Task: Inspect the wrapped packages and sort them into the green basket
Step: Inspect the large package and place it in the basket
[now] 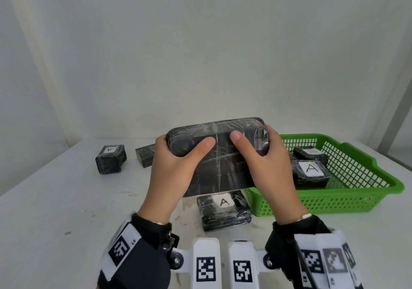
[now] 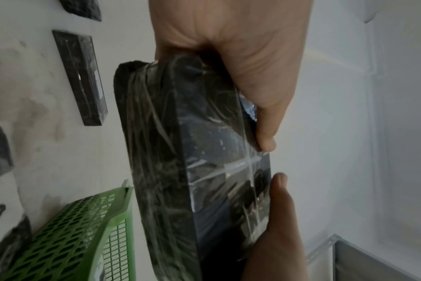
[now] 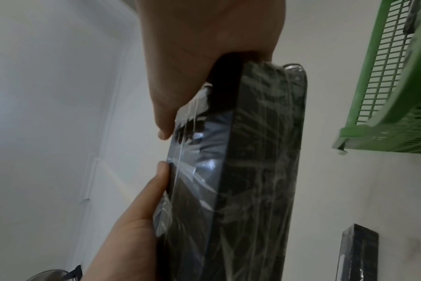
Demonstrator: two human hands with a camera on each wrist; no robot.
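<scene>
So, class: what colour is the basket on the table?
Green; the basket shows best in the head view.

The fingers of the left hand [image 1: 172, 166] and right hand [image 1: 267, 166] lie hidden behind the held package [image 1: 219, 155]. That package covers part of a flat package [image 1: 143, 156] on the tabletop [image 1: 66, 199] (no label shows there). In the green basket [image 1: 347, 197], the rear package [image 1: 311, 152] carries a label too small to read.

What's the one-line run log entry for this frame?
phase: inspect | left hand + right hand: both grip large wrapped package, raised over table | green basket: holds labelled packages | label on held package: not visible
</scene>
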